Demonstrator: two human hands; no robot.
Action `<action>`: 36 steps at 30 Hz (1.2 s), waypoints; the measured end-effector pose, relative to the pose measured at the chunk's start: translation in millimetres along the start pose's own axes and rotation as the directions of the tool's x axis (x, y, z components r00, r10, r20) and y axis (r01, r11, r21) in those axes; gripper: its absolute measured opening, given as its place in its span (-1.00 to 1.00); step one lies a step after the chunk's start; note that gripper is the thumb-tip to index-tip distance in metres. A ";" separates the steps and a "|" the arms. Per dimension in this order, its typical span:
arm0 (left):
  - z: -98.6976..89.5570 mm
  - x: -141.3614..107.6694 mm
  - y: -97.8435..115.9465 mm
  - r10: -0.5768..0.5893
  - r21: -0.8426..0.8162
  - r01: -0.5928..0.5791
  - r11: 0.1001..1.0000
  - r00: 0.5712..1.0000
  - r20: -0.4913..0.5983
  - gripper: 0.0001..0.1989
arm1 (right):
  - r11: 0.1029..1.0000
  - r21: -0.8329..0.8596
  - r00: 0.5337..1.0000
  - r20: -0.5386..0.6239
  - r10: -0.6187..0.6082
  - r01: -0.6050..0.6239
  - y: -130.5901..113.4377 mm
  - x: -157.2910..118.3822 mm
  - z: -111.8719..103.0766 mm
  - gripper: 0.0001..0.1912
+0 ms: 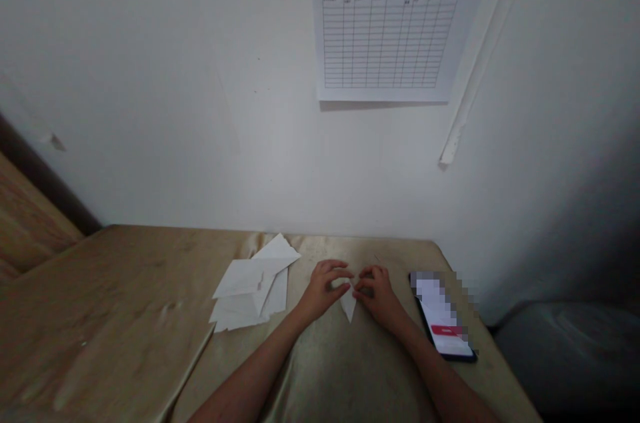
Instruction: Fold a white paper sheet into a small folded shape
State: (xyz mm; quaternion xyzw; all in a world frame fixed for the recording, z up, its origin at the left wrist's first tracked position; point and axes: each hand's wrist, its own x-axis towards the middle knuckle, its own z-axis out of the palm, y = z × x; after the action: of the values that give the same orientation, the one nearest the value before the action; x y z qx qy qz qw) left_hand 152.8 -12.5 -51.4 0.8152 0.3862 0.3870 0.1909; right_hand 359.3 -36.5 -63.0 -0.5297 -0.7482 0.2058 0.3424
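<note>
Small pointy white paper low in the middle, right by the fingertips. Left hand curled, with a gap between thumb and finger. Right hand more closed; cannot tell if pinching the paper. White sheets in a messy pile at lower left, phone at lower right.

A small piece of plain white paper, folded into a narrow, pointed shape, sits to the left of the phone, well apart from it. Its sharp tip points toward the near edge of the view, and its sides widen away from that tip. The far end is partly hidden, and whether it is slightly raised cannot be told.
</note>
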 end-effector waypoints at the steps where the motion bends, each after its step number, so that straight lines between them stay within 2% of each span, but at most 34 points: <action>1: -0.2 0.4 1.2 0.008 -0.020 -0.008 1.000 1.000 -0.010 -0.83 | 1.000 0.000 1.000 0.003 -0.005 0.005 -1.0 -0.8 0.3 -0.95; 5: -0.4 1.1 2.7 0.029 -0.053 -0.031 0.998 0.999 -0.044 -0.91 | 1.000 0.008 1.000 0.012 -0.017 0.017 -3.3 -3.4 0.8 -0.94; 19: 2.7 1.9 -3.9 -0.032 -0.096 0.023 0.995 0.995 -0.093 -0.89 | 0.998 0.053 0.999 -0.014 -0.029 0.029 0.1 -1.6 1.0 -0.89; 26: 1.2 1.5 -5.7 -0.049 -0.036 0.048 0.998 0.998 -0.030 -0.91 | 0.996 0.085 0.999 -0.036 -0.009 0.013 1.4 -1.5 1.3 -0.92; 36: 1.6 0.7 -5.2 -0.091 -0.058 0.091 0.994 0.996 -0.007 -0.95 | 0.994 0.109 0.997 -0.077 -0.010 0.019 1.2 -1.6 3.3 -0.96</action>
State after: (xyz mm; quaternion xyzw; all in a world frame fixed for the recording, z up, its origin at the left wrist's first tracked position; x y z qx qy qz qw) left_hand 151.8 -8.6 -55.3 0.7890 0.4126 0.3929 0.2298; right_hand 358.1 -37.4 -66.5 -0.5121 -0.7258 0.2238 0.4010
